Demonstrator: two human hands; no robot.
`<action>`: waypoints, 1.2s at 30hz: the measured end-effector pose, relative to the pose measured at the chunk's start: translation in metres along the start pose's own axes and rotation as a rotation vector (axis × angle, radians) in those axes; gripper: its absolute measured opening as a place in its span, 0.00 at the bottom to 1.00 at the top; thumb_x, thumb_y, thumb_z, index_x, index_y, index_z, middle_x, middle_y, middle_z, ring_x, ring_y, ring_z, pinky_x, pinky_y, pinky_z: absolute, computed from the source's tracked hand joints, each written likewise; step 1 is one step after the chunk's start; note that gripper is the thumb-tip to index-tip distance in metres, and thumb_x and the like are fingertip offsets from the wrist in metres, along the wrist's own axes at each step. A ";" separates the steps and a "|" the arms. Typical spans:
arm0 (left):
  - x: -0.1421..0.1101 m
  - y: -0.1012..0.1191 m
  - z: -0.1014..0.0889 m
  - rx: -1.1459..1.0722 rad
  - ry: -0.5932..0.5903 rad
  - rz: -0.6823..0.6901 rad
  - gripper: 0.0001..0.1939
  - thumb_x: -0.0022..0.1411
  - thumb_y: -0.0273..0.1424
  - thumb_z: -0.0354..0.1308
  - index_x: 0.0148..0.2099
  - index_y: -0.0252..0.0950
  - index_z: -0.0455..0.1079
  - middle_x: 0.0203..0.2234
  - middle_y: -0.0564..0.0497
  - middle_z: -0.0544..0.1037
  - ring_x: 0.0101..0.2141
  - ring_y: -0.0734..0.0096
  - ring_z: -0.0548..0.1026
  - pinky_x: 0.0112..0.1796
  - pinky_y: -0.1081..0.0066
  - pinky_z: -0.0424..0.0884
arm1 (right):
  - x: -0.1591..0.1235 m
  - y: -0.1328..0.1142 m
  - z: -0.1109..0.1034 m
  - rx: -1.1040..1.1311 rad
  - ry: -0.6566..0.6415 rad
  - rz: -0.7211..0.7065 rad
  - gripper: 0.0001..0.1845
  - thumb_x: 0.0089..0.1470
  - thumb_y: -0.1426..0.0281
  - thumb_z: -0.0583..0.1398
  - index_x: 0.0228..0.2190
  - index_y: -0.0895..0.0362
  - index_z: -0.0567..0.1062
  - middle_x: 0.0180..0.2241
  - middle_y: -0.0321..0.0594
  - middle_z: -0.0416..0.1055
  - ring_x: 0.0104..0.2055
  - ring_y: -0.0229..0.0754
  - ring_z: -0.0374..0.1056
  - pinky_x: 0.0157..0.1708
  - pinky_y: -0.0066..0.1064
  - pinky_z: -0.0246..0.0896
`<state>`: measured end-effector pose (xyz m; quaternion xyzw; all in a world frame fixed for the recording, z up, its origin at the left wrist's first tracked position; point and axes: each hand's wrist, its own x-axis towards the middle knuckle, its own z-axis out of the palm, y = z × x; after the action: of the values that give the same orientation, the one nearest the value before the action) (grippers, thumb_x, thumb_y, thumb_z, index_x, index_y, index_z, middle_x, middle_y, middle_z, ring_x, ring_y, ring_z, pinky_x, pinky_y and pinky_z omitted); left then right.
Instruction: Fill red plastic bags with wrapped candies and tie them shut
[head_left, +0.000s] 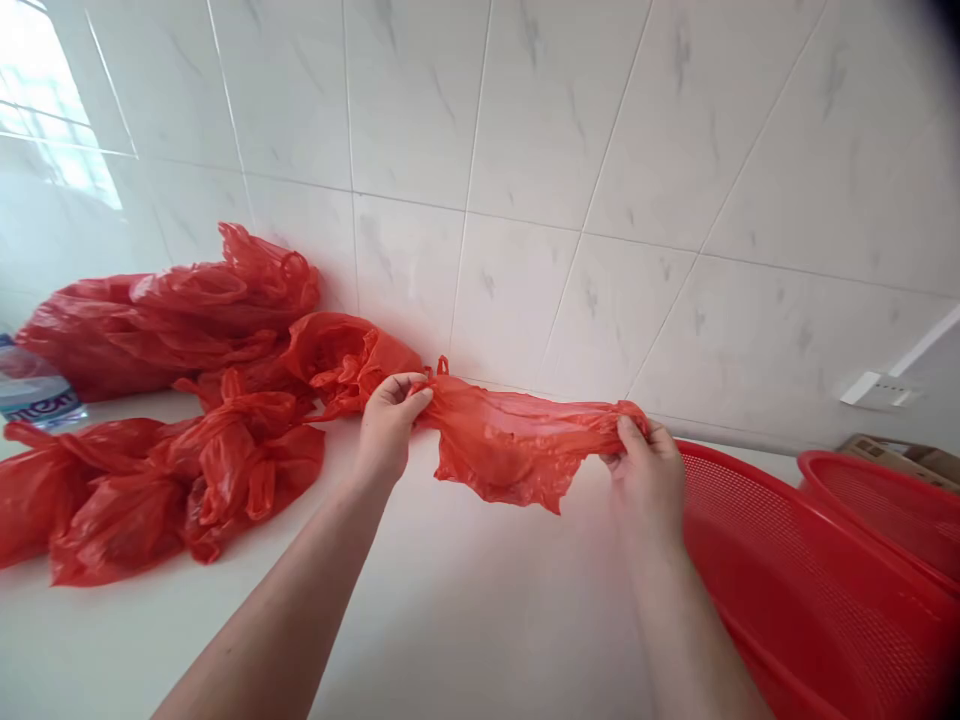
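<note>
Red plastic bag (506, 455), translucent, crinkled, stretched sideways, jagged-edged

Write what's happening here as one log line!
left hand: holds red bag | right hand: holds other end | bag: stretched between hands | right side: red baskets

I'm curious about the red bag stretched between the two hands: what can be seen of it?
The red bag looks like thin, crinkled plastic film, see-through in places. It is pulled out sideways, its ends gathered in the left hand and the right hand. Its middle spreads downward to a ragged-looking lower edge, and a small loop sticks up near the left hand. White wall tiles stand behind it.
</note>
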<state>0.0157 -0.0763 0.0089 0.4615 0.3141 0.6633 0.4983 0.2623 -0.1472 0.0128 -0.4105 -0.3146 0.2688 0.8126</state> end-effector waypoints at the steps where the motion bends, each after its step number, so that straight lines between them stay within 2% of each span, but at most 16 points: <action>1: 0.001 0.010 0.000 -0.028 -0.002 0.026 0.16 0.48 0.33 0.64 0.39 0.37 0.65 0.32 0.54 0.70 0.28 0.79 0.69 0.29 0.78 0.66 | 0.003 -0.007 0.002 0.011 0.007 -0.004 0.14 0.41 0.64 0.67 0.31 0.56 0.72 0.33 0.34 0.71 0.33 0.34 0.67 0.28 0.24 0.64; 5: 0.000 0.032 0.001 -0.065 -0.029 0.075 0.16 0.48 0.31 0.65 0.40 0.36 0.66 0.28 0.56 0.68 0.26 0.81 0.67 0.26 0.80 0.65 | 0.013 -0.020 0.001 0.002 0.030 -0.004 0.15 0.41 0.63 0.67 0.32 0.56 0.75 0.35 0.36 0.72 0.35 0.36 0.68 0.30 0.26 0.64; 8: -0.003 0.037 0.005 -0.013 -0.012 0.158 0.14 0.50 0.30 0.65 0.39 0.36 0.68 0.25 0.58 0.64 0.24 0.83 0.65 0.24 0.82 0.62 | 0.016 -0.018 -0.004 -0.187 0.067 -0.061 0.15 0.43 0.60 0.66 0.32 0.57 0.76 0.33 0.37 0.73 0.32 0.36 0.67 0.29 0.27 0.63; 12: -0.007 0.047 0.017 -0.007 -0.016 0.234 0.12 0.51 0.29 0.64 0.39 0.36 0.68 0.27 0.57 0.66 0.24 0.83 0.65 0.23 0.82 0.61 | 0.012 -0.018 -0.009 -0.382 0.140 -0.140 0.15 0.46 0.57 0.64 0.32 0.56 0.76 0.29 0.35 0.72 0.30 0.36 0.66 0.27 0.27 0.62; 14: -0.012 0.054 0.024 -0.022 -0.005 0.277 0.12 0.51 0.29 0.64 0.38 0.36 0.68 0.27 0.57 0.66 0.24 0.83 0.65 0.24 0.81 0.62 | 0.008 -0.024 -0.011 -0.332 0.141 -0.160 0.15 0.46 0.58 0.65 0.31 0.56 0.75 0.31 0.36 0.73 0.33 0.38 0.67 0.30 0.28 0.64; 17: -0.021 0.063 0.034 0.013 0.042 0.355 0.11 0.50 0.29 0.64 0.37 0.36 0.69 0.28 0.56 0.68 0.26 0.81 0.67 0.28 0.80 0.65 | 0.003 -0.038 -0.011 -0.136 0.099 -0.126 0.14 0.44 0.61 0.66 0.31 0.56 0.74 0.37 0.38 0.74 0.41 0.42 0.69 0.34 0.29 0.66; 20: -0.030 0.065 0.039 0.161 0.108 0.405 0.11 0.49 0.29 0.65 0.37 0.37 0.71 0.29 0.55 0.72 0.29 0.78 0.69 0.32 0.77 0.67 | 0.000 -0.050 -0.010 0.030 0.016 -0.013 0.14 0.43 0.62 0.67 0.29 0.55 0.71 0.35 0.39 0.74 0.41 0.43 0.70 0.31 0.28 0.66; 22: -0.034 0.062 0.041 0.244 0.133 0.387 0.10 0.49 0.30 0.65 0.36 0.37 0.71 0.29 0.54 0.73 0.29 0.77 0.70 0.31 0.77 0.67 | -0.002 -0.052 -0.007 0.080 -0.033 0.057 0.15 0.43 0.62 0.68 0.27 0.55 0.68 0.26 0.33 0.69 0.30 0.37 0.69 0.25 0.25 0.63; 25: -0.035 0.057 0.040 0.238 0.098 0.329 0.09 0.50 0.30 0.65 0.36 0.38 0.71 0.29 0.55 0.73 0.29 0.78 0.70 0.30 0.78 0.67 | -0.008 -0.051 0.001 0.122 -0.129 0.128 0.17 0.47 0.57 0.64 0.25 0.55 0.65 0.16 0.26 0.55 0.16 0.27 0.50 0.15 0.20 0.49; 26: -0.036 0.056 0.040 0.215 0.061 0.311 0.10 0.51 0.30 0.65 0.37 0.38 0.71 0.29 0.55 0.73 0.30 0.78 0.70 0.31 0.79 0.67 | -0.011 -0.050 0.004 0.135 -0.171 0.148 0.18 0.50 0.54 0.61 0.25 0.55 0.66 0.15 0.26 0.53 0.14 0.27 0.45 0.13 0.20 0.44; 28: -0.038 0.055 0.040 0.181 -0.038 0.268 0.10 0.51 0.30 0.65 0.38 0.38 0.71 0.30 0.54 0.73 0.30 0.79 0.70 0.30 0.79 0.67 | -0.020 -0.050 0.010 0.129 -0.254 0.176 0.19 0.54 0.51 0.56 0.32 0.54 0.70 0.13 0.26 0.52 0.13 0.28 0.41 0.12 0.22 0.41; 30: -0.042 0.056 0.042 0.181 -0.148 0.220 0.10 0.52 0.29 0.64 0.39 0.39 0.70 0.31 0.53 0.74 0.29 0.78 0.69 0.28 0.79 0.67 | -0.030 -0.053 0.016 0.041 -0.342 0.204 0.21 0.55 0.51 0.55 0.43 0.52 0.70 0.13 0.27 0.54 0.14 0.29 0.42 0.13 0.22 0.40; 32: -0.049 0.057 0.045 0.191 -0.262 0.182 0.10 0.53 0.28 0.63 0.40 0.39 0.70 0.31 0.53 0.74 0.28 0.78 0.69 0.26 0.79 0.67 | -0.041 -0.056 0.020 -0.101 -0.459 0.264 0.26 0.54 0.54 0.57 0.52 0.49 0.65 0.15 0.28 0.59 0.15 0.29 0.47 0.14 0.21 0.40; 34: -0.056 0.056 0.050 0.186 -0.372 0.154 0.10 0.54 0.27 0.63 0.40 0.39 0.70 0.30 0.53 0.74 0.28 0.77 0.69 0.26 0.78 0.67 | -0.050 -0.056 0.024 -0.218 -0.654 0.355 0.32 0.52 0.56 0.60 0.57 0.47 0.60 0.18 0.28 0.61 0.17 0.30 0.53 0.15 0.20 0.42; 36: -0.063 0.054 0.055 0.181 -0.445 0.130 0.09 0.54 0.26 0.62 0.40 0.39 0.71 0.30 0.52 0.74 0.29 0.75 0.70 0.27 0.76 0.69 | -0.055 -0.053 0.028 -0.285 -0.886 0.408 0.31 0.51 0.58 0.62 0.55 0.48 0.62 0.20 0.29 0.63 0.20 0.32 0.58 0.19 0.22 0.48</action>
<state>0.0511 -0.1550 0.0582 0.6581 0.2244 0.5452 0.4683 0.2156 -0.1988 0.0538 -0.4168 -0.5759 0.5248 0.4681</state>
